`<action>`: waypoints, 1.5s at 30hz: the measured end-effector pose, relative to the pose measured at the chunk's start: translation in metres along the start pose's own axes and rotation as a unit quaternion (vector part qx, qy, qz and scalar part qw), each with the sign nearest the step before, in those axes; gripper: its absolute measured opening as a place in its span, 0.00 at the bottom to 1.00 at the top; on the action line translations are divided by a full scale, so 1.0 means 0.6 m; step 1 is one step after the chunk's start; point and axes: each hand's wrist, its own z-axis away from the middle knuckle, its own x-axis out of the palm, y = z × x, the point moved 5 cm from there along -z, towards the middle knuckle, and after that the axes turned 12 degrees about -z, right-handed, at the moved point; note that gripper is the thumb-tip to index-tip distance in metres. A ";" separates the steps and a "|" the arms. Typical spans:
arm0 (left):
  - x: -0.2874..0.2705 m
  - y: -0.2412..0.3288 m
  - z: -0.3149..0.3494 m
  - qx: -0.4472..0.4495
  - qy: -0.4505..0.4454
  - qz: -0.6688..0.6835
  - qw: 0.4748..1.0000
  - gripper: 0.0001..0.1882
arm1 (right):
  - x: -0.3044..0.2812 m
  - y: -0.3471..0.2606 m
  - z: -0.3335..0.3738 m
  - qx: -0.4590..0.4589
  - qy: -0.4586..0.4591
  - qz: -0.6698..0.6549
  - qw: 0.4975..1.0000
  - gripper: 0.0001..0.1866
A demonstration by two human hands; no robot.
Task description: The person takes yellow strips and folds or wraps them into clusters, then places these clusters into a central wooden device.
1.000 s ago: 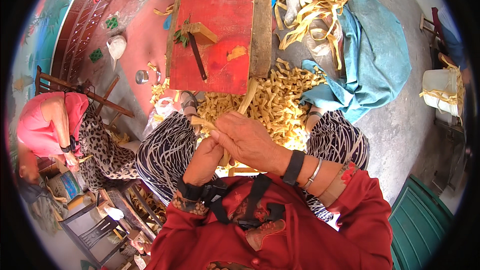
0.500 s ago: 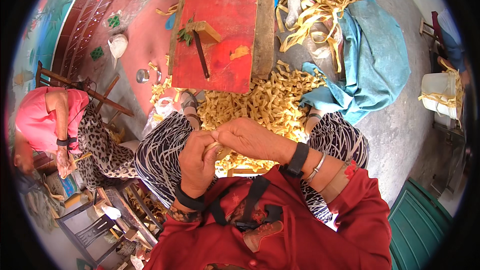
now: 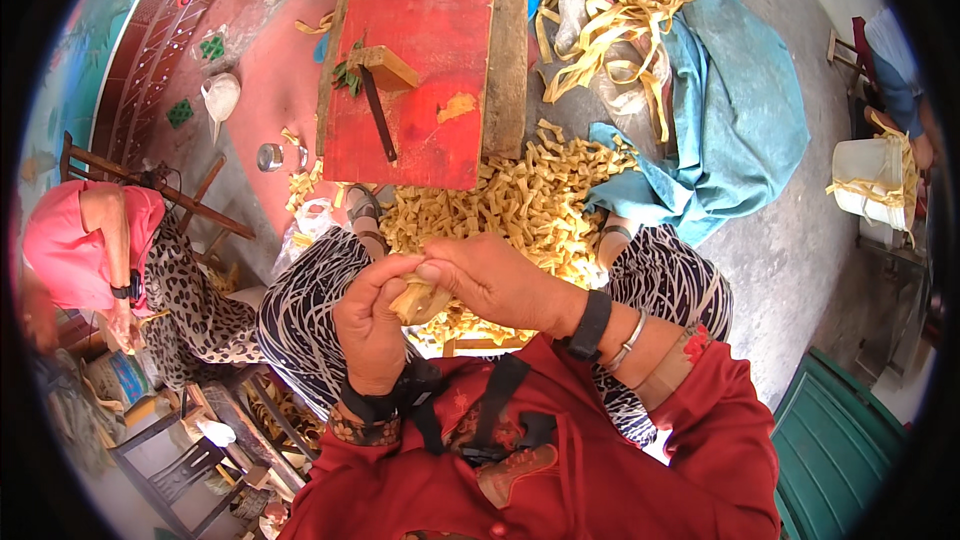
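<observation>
My left hand [image 3: 372, 328] and my right hand [image 3: 487, 282] meet in front of my lap, both closed. Pinched between them is a short, folded pale yellow strip [image 3: 413, 302], soft and flat like bean-curd skin. Fingers hide part of it, so I cannot tell if it is knotted. Beyond my hands, between my feet, spreads a heap of small knotted yellow strips [image 3: 535, 198]. Long uncut-looking yellow strips [image 3: 625, 35] lie in a tangle at the far right, partly on a teal cloth [image 3: 745, 105].
A red-topped table [image 3: 430, 30] stands ahead, bearing a wooden block [image 3: 390, 68] with a dark flat bar [image 3: 378, 115]. On the left sits a person in a pink top [image 3: 90, 235] beside a dark chair [image 3: 185, 470]. A white bucket [image 3: 868, 175] stands far right, a green panel [image 3: 835, 440] lower right.
The whole view has shifted slightly. My left hand has turned and moved a little left and down, and more of the yellow strip shows between my hands.
</observation>
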 end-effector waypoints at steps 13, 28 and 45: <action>0.045 0.013 -0.009 0.030 -0.018 -0.001 0.999 0.23 | -0.016 0.006 0.002 0.015 0.086 0.002 0.996 0.16; -0.022 -0.018 -0.027 -0.119 -0.112 0.486 0.859 0.25 | -0.064 0.002 0.023 0.114 0.096 0.060 0.987 0.20; 0.005 -0.032 -0.025 -0.219 -0.053 0.204 0.953 0.13 | -0.028 0.022 0.005 0.004 0.044 0.117 0.992 0.12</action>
